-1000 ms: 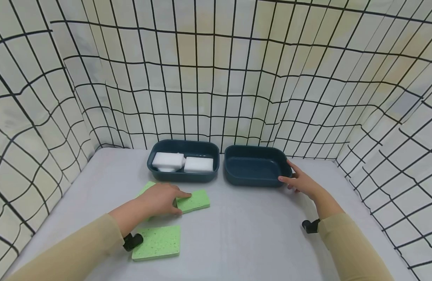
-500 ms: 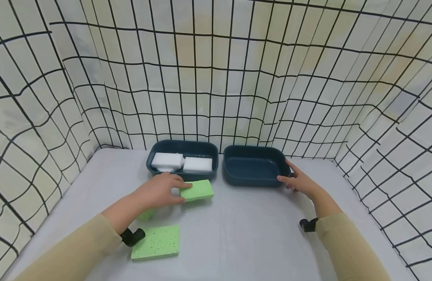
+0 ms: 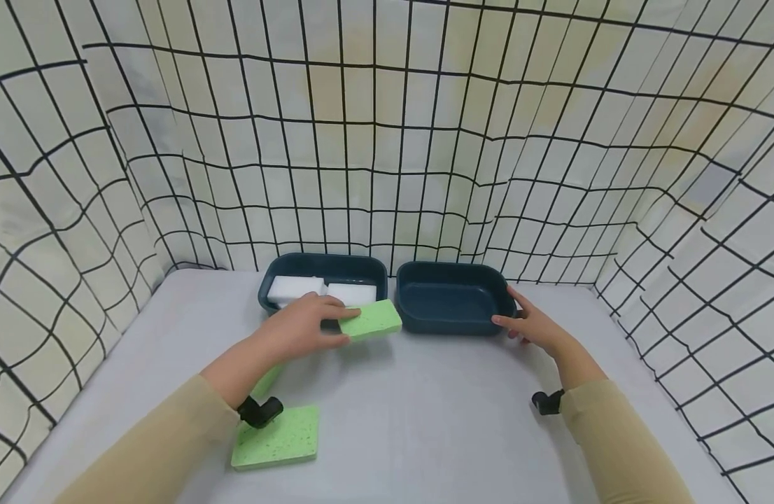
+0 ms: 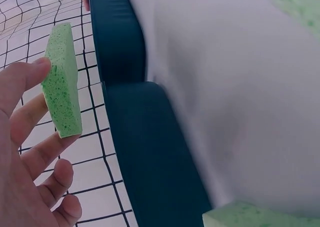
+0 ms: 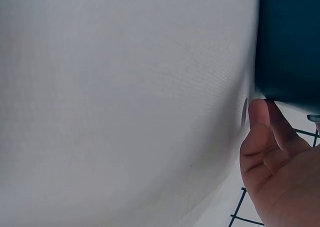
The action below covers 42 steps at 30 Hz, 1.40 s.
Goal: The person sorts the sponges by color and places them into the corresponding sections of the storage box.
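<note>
My left hand point(image 3: 301, 327) pinches a green sponge point(image 3: 371, 320) between thumb and fingers, raised in front of the two dark blue trays. In the left wrist view the sponge point(image 4: 62, 82) stands on edge between the thumb and fingertips. My right hand point(image 3: 538, 329) holds the front right corner of the right tray point(image 3: 453, 325), thumb at the front and a finger along the side. The right wrist view shows its curled fingers against the tray's wall point(image 5: 290, 47). White sponge-like blocks point(image 3: 295, 288) lie in the left tray point(image 3: 324, 262), partly hidden by the left hand.
A flat green sponge point(image 3: 276, 441) lies on the white tabletop point(image 3: 425, 420) near the left forearm. Another green sponge point(image 3: 267, 381) is mostly hidden under the left wrist. Black netting point(image 3: 425, 168) over pale cloth rises behind the trays and at both sides.
The left hand has lifted the green sponge off the table and carried it up and to the right, towards the trays. The right hand has stayed at its tray corner.
</note>
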{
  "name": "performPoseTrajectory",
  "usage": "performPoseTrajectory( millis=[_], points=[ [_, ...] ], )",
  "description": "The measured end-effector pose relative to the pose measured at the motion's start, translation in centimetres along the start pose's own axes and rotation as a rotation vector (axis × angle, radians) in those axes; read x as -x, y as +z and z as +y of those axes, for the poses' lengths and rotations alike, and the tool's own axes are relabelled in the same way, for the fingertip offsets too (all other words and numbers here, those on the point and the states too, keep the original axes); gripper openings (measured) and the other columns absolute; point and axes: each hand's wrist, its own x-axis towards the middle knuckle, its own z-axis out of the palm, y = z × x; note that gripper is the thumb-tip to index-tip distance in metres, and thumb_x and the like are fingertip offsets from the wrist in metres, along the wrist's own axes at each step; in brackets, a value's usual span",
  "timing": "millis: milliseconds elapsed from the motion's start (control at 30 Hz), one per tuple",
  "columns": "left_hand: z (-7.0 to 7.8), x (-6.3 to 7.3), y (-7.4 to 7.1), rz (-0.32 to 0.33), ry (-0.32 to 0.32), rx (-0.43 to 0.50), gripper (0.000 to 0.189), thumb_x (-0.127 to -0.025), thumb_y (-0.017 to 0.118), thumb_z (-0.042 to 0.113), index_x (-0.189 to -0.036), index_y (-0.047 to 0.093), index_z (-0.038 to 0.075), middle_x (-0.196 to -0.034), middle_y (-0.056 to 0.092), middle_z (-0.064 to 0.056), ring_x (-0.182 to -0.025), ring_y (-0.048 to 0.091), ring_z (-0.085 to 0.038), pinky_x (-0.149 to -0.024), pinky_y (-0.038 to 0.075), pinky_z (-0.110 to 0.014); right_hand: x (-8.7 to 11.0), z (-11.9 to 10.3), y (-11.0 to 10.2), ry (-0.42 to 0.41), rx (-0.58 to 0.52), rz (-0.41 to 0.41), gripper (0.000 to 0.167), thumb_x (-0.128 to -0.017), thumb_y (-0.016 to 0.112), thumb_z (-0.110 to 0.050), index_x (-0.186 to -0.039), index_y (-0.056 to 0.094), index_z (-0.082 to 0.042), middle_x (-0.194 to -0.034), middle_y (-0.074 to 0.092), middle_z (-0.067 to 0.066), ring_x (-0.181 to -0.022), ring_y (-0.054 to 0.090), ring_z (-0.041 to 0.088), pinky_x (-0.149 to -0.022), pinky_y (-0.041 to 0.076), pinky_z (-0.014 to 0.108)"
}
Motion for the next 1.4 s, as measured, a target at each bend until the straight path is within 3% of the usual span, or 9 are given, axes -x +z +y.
performPoseTrajectory(
  millis=[200, 400, 600, 767, 967, 1200, 1400],
  points=[
    [0.2, -2.5, 0.4, -0.012, 0.007, -0.002, 0.052, -0.090, 0.071, 0.045, -0.139, 0.060, 0.030, -0.139, 0.058, -0.005, -0.131, 0.048, -0.035, -0.113, 0.032, -0.053, -0.1, 0.1, -0.1, -0.004, 0.000, -0.004, 0.097, -0.093, 0.065, -0.051, -0.161, -0.001, -0.029, -0.135, 0.049, 0.025, -0.096, 0.060, 0.025, -0.078, 0.050, 0.034],
    [0.6, -5.5, 0.8, -0.043, -0.020, -0.011, 0.052, -0.090, 0.070, 0.045, -0.140, 0.058, 0.035, -0.141, 0.056, -0.001, -0.125, 0.048, -0.030, -0.100, 0.044, -0.048, -0.1, 0.0, 0.0, 0.004, 0.002, -0.004, 0.099, -0.091, 0.066, -0.054, -0.161, 0.000, -0.030, -0.137, 0.049, 0.024, -0.096, 0.060, 0.024, -0.078, 0.050, 0.034],
    [1.7, -9.1, 0.9, -0.065, -0.011, 0.022, 0.053, -0.089, 0.073, 0.042, -0.139, 0.059, 0.034, -0.143, 0.055, 0.001, -0.122, 0.047, -0.026, -0.098, 0.044, -0.044, -0.1, 0.2, -0.2, 0.012, 0.010, -0.002, 0.098, -0.091, 0.066, -0.054, -0.161, 0.001, -0.030, -0.135, 0.051, 0.024, -0.097, 0.061, 0.025, -0.078, 0.050, 0.034],
    [2.6, -12.0, 1.1, -0.120, -0.035, 0.036, 0.053, -0.089, 0.073, 0.044, -0.140, 0.057, 0.038, -0.147, 0.051, 0.001, -0.130, 0.043, -0.027, -0.104, 0.041, -0.046, -0.2, 0.3, -0.3, 0.014, 0.013, -0.002, 0.101, -0.089, 0.066, -0.058, -0.161, 0.002, -0.030, -0.137, 0.050, 0.024, -0.097, 0.061, 0.025, -0.077, 0.051, 0.034],
    [3.6, -15.2, 2.1, -0.181, -0.028, -0.018, 0.053, -0.088, 0.072, 0.047, -0.139, 0.057, 0.040, -0.147, 0.051, 0.001, -0.135, 0.043, -0.026, -0.110, 0.036, -0.046, -0.3, 0.0, -0.1, 0.022, 0.027, 0.003, 0.097, -0.091, 0.066, -0.054, -0.161, 0.003, -0.030, -0.137, 0.050, 0.023, -0.097, 0.060, 0.025, -0.078, 0.050, 0.034],
    [5.4, -17.3, 2.9, -0.262, 0.025, -0.121, 0.051, -0.088, 0.072, 0.046, -0.137, 0.060, 0.037, -0.145, 0.054, 0.004, -0.134, 0.044, -0.030, -0.112, 0.032, -0.050, -0.2, -0.1, -0.1, 0.013, 0.026, -0.009, 0.097, -0.092, 0.065, -0.053, -0.161, 0.002, -0.028, -0.137, 0.049, 0.025, -0.098, 0.060, 0.026, -0.077, 0.051, 0.034],
    [6.4, -18.4, 3.4, -0.319, 0.015, -0.162, 0.052, -0.089, 0.072, 0.039, -0.139, 0.059, 0.035, -0.144, 0.055, 0.004, -0.133, 0.043, -0.031, -0.113, 0.029, -0.048, -0.3, -0.2, -0.4, 0.023, 0.034, -0.002, 0.096, -0.092, 0.066, -0.051, -0.161, 0.003, -0.030, -0.139, 0.048, 0.023, -0.097, 0.060, 0.026, -0.077, 0.050, 0.034]
  ],
)
